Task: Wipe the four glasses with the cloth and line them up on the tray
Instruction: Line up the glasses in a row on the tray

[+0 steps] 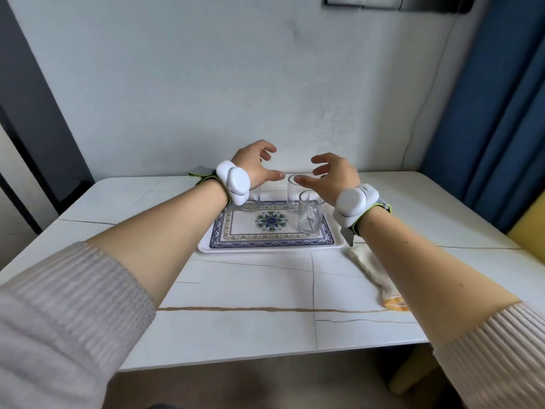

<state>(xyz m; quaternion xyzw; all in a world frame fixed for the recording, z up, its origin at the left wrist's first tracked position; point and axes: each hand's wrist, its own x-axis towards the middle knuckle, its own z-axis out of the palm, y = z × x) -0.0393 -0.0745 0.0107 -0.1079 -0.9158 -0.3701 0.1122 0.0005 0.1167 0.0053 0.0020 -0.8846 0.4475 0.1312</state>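
Note:
A white tray (271, 247) with a blue patterned border lies on the table. Three clear glasses show: one at the tray's near right (309, 212), one at its far right edge (294, 193), and one at the far left (252, 200), partly hidden behind my left wrist. My left hand (256, 165) and my right hand (331, 175) hover above the far side of the tray with fingers spread and loosely curved, holding nothing. A cream cloth (373, 273) with an orange end lies on the table right of the tray, partly under my right forearm.
The white marble table (236, 305) stands against a pale wall. A blue curtain (486, 113) hangs at the right, with a yellow seat (530, 231) below it. White sensor bands are strapped to both wrists.

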